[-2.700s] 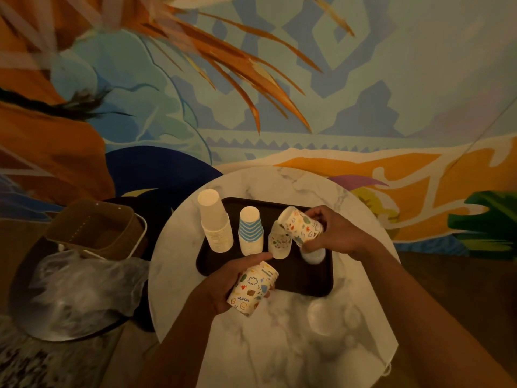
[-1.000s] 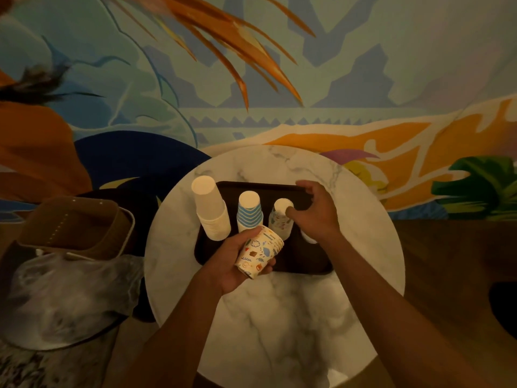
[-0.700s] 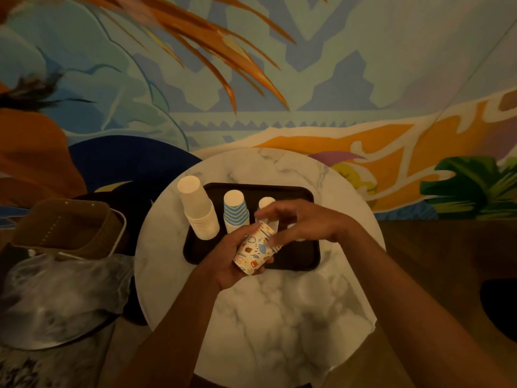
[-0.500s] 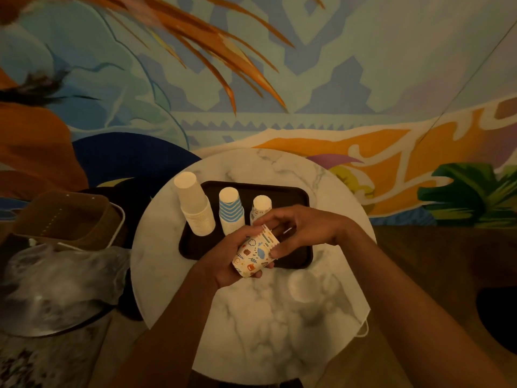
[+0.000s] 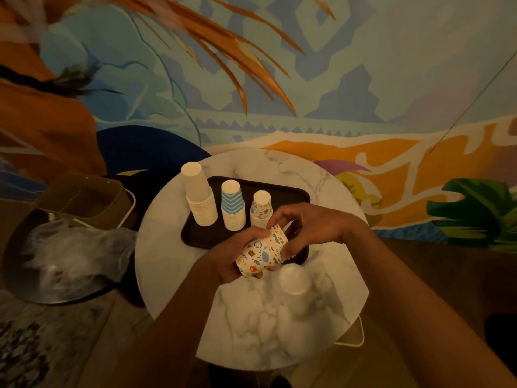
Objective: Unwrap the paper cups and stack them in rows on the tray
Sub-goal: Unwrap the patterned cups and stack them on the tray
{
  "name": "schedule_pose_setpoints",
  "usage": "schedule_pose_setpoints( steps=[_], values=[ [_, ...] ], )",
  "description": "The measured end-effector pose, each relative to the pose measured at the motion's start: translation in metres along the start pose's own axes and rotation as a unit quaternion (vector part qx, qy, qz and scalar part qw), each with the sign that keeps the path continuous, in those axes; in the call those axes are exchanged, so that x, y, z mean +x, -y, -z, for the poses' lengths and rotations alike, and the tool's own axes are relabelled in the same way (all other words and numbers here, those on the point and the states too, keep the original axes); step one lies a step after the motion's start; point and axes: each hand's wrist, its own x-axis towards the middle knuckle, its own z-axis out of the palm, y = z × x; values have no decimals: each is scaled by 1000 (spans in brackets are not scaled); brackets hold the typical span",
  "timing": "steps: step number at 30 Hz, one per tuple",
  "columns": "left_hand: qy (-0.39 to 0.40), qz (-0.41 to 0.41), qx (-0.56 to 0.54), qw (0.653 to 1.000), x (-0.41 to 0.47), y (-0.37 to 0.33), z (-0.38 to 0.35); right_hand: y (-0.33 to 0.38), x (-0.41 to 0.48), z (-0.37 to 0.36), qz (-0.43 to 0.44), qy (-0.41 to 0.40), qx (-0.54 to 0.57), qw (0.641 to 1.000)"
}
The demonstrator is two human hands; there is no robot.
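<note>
1. Head view: left hand [image 5: 228, 257] wraps a tilted stack of doodle-print cups [image 5: 261, 254], over the tray's [image 5: 201, 236] near edge.
2. Right hand [image 5: 313, 229]: fingertips [image 5: 289, 247] pinch that stack's rim end.
3. Tray's left half: plain stack [image 5: 200, 198], blue-chevron stack [image 5: 232, 207], doodle stack [image 5: 261, 210], all inverted, in a row.

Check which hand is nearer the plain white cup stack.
Left. The left hand is front-right of the plain white cup stack; the right hand is farther right, beyond the printed cups.

Round marble table [image 5: 173, 261]; brown basket [image 5: 84, 197] left of it; painted mural wall [image 5: 335, 79] behind.
</note>
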Motion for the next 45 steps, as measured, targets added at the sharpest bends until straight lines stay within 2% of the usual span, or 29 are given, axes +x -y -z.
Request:
schedule_pose_setpoints(
  steps=[7, 13, 16, 20, 25, 32, 37, 45],
  values=[
    [-39, 11, -8, 999, -11, 3, 14, -8, 1, 4, -61, 14, -53, 997],
    [-154, 15, -83, 984, -13, -5, 30, -20, 22, 10, -100, -129, 42, 986],
    [-175, 25, -87, 980, -13, -9, 32, -22, 39, 7, -123, -182, 46, 974],
    [-158, 16, -116, 980, -13, -14, 38, -20, 62, 1, -123, -288, 144, 939],
    [-119, -12, -156, 980, -12, -21, 54, -20, 104, -6, -119, -408, 271, 864],
    [-109, -31, -182, 977, -17, -28, 78, -15, 147, -16, -138, -495, 274, 813],
    [-132, -58, -212, 967, -14, -25, 90, -21, 164, -25, -150, -521, 246, 804],
    [-129, -73, -243, 959, -12, -24, 98, -30, 174, -42, -159, -498, 188, 831]
  ],
)
